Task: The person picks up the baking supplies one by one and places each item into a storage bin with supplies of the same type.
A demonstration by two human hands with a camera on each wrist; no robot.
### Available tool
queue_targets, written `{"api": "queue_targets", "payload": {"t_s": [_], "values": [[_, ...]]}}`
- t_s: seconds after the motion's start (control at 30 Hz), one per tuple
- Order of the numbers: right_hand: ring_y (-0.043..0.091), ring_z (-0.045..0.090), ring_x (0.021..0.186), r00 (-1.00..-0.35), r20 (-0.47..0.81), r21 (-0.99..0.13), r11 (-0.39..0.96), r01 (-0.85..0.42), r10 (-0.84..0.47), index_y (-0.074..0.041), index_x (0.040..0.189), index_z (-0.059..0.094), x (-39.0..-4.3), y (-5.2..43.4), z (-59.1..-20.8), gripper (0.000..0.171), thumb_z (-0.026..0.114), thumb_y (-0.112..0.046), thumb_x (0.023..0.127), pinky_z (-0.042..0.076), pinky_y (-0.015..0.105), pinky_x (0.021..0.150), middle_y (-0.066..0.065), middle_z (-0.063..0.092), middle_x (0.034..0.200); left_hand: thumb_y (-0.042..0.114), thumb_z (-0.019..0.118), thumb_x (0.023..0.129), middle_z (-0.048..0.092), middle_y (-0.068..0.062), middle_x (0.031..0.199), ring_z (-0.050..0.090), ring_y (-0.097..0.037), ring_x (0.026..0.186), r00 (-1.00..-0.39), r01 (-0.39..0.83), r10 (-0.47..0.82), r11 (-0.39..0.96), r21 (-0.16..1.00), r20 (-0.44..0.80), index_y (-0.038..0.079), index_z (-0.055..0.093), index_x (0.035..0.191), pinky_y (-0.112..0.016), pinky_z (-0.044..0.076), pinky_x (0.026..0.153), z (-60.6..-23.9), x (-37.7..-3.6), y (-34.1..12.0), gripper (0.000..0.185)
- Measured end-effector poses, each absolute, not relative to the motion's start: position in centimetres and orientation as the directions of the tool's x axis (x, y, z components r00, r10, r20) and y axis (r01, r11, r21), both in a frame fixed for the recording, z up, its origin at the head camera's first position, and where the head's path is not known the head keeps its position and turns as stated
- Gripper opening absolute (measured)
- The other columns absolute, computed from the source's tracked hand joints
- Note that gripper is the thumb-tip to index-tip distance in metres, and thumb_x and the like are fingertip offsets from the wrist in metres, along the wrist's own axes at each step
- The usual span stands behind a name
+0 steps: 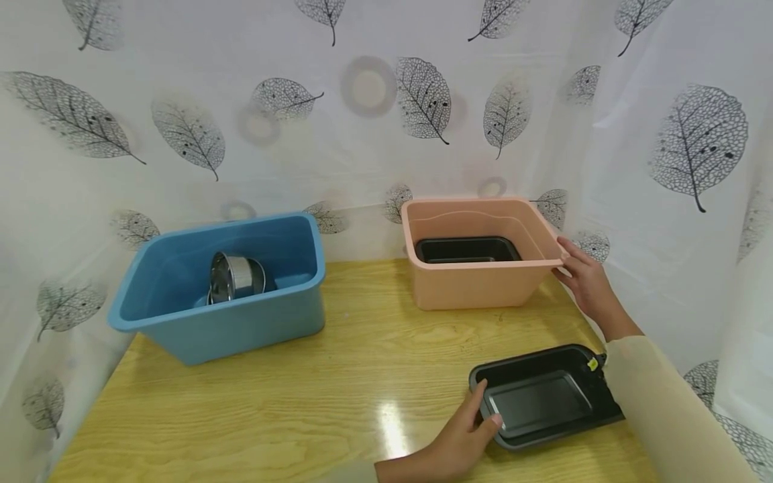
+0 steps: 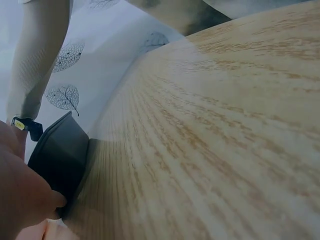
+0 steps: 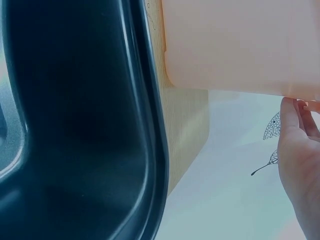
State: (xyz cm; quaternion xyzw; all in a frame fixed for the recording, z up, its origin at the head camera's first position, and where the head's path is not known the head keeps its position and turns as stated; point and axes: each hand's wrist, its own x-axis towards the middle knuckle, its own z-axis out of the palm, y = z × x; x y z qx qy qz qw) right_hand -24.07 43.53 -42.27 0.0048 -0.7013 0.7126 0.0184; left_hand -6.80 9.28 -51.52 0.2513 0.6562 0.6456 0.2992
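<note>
A black rectangular baking pan (image 1: 540,399) lies on the right front of the table. My left hand (image 1: 455,439) grips its left rim, thumb over the inner side; the left wrist view shows the same hand (image 2: 25,185) at the pan's edge. Beyond it, my right hand (image 1: 584,282) holds the right front corner of the pink bin (image 1: 474,288) by its rim. In the right wrist view, the fingers of that hand (image 3: 300,145) meet the bin's edge. Inside the pink bin sits another black pan (image 1: 468,249), its lower part hidden by the front wall.
At the left back stands a blue bin (image 1: 247,329) with shiny metal bowls (image 1: 235,276) in it. The wood-grain table (image 1: 260,402) runs between the bins and toward me. Behind and beside it hangs a white leaf-print curtain (image 1: 350,154).
</note>
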Motion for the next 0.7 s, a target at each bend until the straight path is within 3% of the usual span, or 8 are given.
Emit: {"api": "queue_targets", "payload": {"t_s": [0.23,0.4,0.47,0.6,0.7], "values": [[0.028,0.005,0.157,-0.999,0.034,-0.999,-0.011,-0.034,0.023,-0.018,0.163,0.014,-24.09,43.57,-42.26,0.061,0.042,-0.026,0.11,0.02,0.034,0.121,0.001,0.0,0.171,0.037,0.048,0.107,0.008,-0.013,0.169,0.01,-0.035,0.154,-0.729,-0.085,0.667,0.129,0.988,-0.15,0.021,0.008,0.164,-0.059,0.022,0.12,-51.4,-6.51,10.08,0.071],[0.031,0.006,0.156,-0.996,0.002,-0.999,0.035,0.001,0.084,-0.019,0.163,0.018,-24.34,43.27,-42.01,0.058,0.04,-0.024,0.11,0.023,0.034,0.119,-0.002,0.002,0.171,0.035,0.05,0.107,0.01,-0.012,0.168,0.013,-0.031,0.154,-0.753,-0.056,0.643,0.145,0.988,-0.137,0.02,0.008,0.164,-0.053,0.024,0.122,-51.64,-6.43,10.24,0.073],[0.032,0.005,0.156,-0.995,-0.011,-0.999,0.05,0.017,0.104,-0.019,0.163,0.019,-24.54,43.17,-41.91,0.057,0.039,-0.022,0.11,0.022,0.037,0.119,-0.004,0.004,0.171,0.035,0.051,0.106,0.012,-0.012,0.168,0.023,-0.026,0.151,-0.764,-0.048,0.632,0.147,0.988,-0.131,0.021,0.01,0.164,-0.047,0.028,0.121,-51.75,-6.42,10.23,0.072],[0.033,0.004,0.156,-0.991,-0.035,-0.997,0.061,0.043,0.129,-0.018,0.162,0.021,-24.94,43.11,-41.79,0.056,0.037,-0.019,0.109,0.021,0.04,0.119,-0.007,0.007,0.17,0.032,0.053,0.106,0.017,-0.01,0.167,0.029,-0.021,0.148,-0.783,-0.062,0.61,0.121,0.991,-0.123,0.022,0.013,0.164,-0.041,0.032,0.119,-51.91,-6.57,10.11,0.071],[0.032,0.006,0.156,-0.989,-0.043,-0.996,0.071,0.053,0.14,-0.016,0.162,0.021,-25.02,43.11,-41.66,0.056,0.037,-0.018,0.108,0.022,0.041,0.119,-0.008,0.009,0.17,0.031,0.054,0.105,0.02,-0.009,0.167,0.023,-0.023,0.151,-0.801,-0.071,0.587,0.099,0.993,-0.115,0.022,0.014,0.164,-0.045,0.028,0.121,-51.91,-6.74,10.05,0.071]]}}
